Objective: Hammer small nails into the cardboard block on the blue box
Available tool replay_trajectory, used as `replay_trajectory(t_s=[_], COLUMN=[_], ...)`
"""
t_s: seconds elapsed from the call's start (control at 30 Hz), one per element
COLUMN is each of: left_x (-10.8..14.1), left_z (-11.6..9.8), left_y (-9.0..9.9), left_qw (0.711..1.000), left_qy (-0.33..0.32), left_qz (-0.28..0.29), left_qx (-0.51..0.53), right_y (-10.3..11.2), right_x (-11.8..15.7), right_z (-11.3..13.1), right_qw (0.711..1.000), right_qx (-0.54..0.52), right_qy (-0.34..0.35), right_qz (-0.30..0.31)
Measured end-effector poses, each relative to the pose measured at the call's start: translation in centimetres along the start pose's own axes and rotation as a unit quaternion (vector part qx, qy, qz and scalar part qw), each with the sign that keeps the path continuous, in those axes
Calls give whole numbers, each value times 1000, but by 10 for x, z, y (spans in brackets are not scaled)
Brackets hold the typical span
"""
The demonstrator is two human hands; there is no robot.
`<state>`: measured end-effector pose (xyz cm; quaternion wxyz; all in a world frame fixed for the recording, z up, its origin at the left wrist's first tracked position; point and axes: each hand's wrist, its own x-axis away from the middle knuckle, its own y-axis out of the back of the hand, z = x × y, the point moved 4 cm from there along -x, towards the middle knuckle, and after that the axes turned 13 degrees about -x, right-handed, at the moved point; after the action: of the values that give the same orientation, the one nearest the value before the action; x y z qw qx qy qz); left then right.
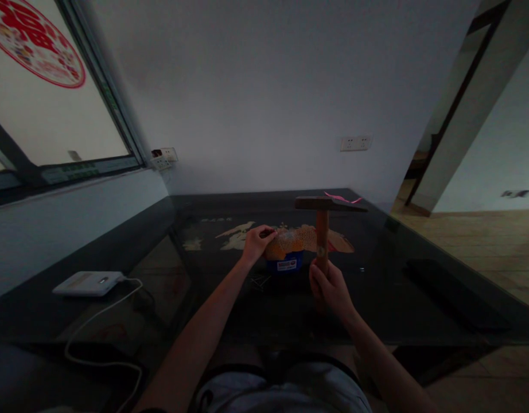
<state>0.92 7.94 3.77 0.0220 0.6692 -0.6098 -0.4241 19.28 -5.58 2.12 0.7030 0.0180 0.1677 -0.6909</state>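
Observation:
My right hand is wrapped round the wooden handle of a hammer. The hammer stands upright, its dark metal head at the top. My left hand is at the upper left edge of a blue tub with an orange, partly see-through top. Its thumb and fingers are pinched together; what is between them, if anything, is too small to make out. Some thin, shiny pieces that look like nails lie on the table just in front of the tub.
The dark glossy table has a printed picture on its top. A white power bank with a white cable lies at the left. Toward the right edge is a flat black object. A pink strip lies near the back wall.

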Motion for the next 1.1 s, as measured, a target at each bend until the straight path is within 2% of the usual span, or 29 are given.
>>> replay_trajectory(t_s=[0.1,0.23,0.33,0.43,0.6,0.8,0.9,1.1], left_x=[0,0,-1,-1,-1,-1,-1,0], left_z=[1,3,5,6,6,10,10,6], left_y=[-1,-2,-4,-5,-6,-5,-4,-3], left_qw=[1000,1000,1000,999,999,1000,1000,1000], left_qy=[0,2,5,7,16,15,15,8], left_qz=[3,-1,4,10,14,9,11,7], left_qx=[7,9,20,31,31,13,4,11], right_y=[-1,-2,-6,-10,-9,-8,-9,-9], right_x=[-2,-5,-9,-17,-32,-37,-38,-39], right_z=[13,54,87,107,105,98,102,101], right_qw=[999,988,964,940,923,893,888,898], right_qx=[30,82,101,157,282,376,388,374], right_qy=[-23,-81,-170,-196,-138,-127,-128,-114], right_qz=[21,98,180,229,222,213,209,200])
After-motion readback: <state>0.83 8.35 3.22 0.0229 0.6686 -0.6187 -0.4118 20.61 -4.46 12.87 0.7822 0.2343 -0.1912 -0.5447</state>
